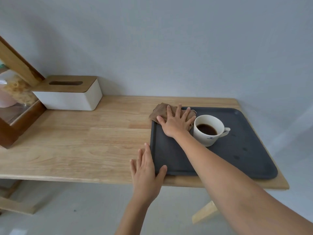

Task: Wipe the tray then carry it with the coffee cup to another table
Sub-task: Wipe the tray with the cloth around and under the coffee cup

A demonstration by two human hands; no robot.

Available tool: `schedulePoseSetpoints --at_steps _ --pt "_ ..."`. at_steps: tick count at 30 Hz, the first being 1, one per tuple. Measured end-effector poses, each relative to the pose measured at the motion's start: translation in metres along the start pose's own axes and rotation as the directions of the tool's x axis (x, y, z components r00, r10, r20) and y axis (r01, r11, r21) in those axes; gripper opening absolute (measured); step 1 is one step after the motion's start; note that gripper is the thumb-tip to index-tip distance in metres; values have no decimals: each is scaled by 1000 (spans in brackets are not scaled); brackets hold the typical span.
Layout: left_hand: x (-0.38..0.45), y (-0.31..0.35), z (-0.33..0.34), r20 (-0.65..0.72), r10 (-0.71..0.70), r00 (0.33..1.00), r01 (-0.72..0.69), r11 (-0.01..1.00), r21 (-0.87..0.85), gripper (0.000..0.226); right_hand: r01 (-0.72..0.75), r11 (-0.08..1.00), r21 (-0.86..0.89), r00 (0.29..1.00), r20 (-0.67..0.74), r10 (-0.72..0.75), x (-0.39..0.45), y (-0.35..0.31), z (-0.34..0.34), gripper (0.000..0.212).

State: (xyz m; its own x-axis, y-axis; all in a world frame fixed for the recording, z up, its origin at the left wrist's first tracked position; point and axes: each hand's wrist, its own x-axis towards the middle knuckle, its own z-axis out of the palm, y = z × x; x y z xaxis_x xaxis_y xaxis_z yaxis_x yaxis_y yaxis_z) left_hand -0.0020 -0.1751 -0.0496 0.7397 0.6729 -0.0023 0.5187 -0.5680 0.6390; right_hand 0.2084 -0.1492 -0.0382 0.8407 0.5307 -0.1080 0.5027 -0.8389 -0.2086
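A dark grey tray [237, 158] lies on the right part of a light wooden table [84, 141]. On it stands a white coffee cup [207, 133] with dark coffee inside, handle pointing right. A brown cloth [160, 111] lies over the tray's far left corner. My right hand [176, 123] presses flat on the cloth with fingers spread, just left of the cup. My left hand [146, 172] rests flat against the tray's near left edge, thumb lying on the tray and fingers on the table.
A white tissue box [71, 95] with a wooden lid stands at the back left by the wall. A wooden-framed cabinet [15, 106] with glass sits at the far left. The table's front edge runs just behind my left wrist, with grey floor below.
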Motion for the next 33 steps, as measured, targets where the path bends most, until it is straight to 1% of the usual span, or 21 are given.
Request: schedulePoseSetpoints --at_steps 4,6,10,12,14,16,19,24,26,29,33 --pt "4 -5 0 63 39 997 -46 992 114 76 -7 1000 -21 999 -51 6 2 -1 6 69" --pt "4 -8 2 89 59 994 -76 977 198 80 11 1000 -10 999 -50 -12 0 3 8 63" --pt "2 -10 5 125 77 989 -110 953 281 88 124 992 9 991 -45 -123 -25 7 11 55" --pt "1 -9 4 119 77 990 -107 955 276 91 187 982 23 982 -38 -186 -48 10 13 54" --pt "-1 -7 3 107 67 992 -92 964 250 103 237 971 28 971 -30 -236 -68 13 14 54" --pt "-3 -5 1 118 60 991 -88 964 252 113 253 967 26 967 -20 -253 -77 14 14 55" --pt "-3 -4 -1 135 45 990 -80 961 266 114 226 974 30 974 -12 -226 -66 11 11 55" --pt "-1 -3 -3 153 44 987 -85 959 270 113 128 991 36 992 5 -129 -17 4 5 55" --pt "0 -4 -2 148 42 988 -83 955 284 112 131 991 19 991 -9 -131 -12 2 6 54" --pt "0 -5 1 132 50 990 -87 952 293 114 213 977 22 977 -30 -212 -34 8 9 52" --pt "1 -11 5 103 66 992 -95 947 306 120 350 934 75 937 -17 -349 -86 23 10 51"
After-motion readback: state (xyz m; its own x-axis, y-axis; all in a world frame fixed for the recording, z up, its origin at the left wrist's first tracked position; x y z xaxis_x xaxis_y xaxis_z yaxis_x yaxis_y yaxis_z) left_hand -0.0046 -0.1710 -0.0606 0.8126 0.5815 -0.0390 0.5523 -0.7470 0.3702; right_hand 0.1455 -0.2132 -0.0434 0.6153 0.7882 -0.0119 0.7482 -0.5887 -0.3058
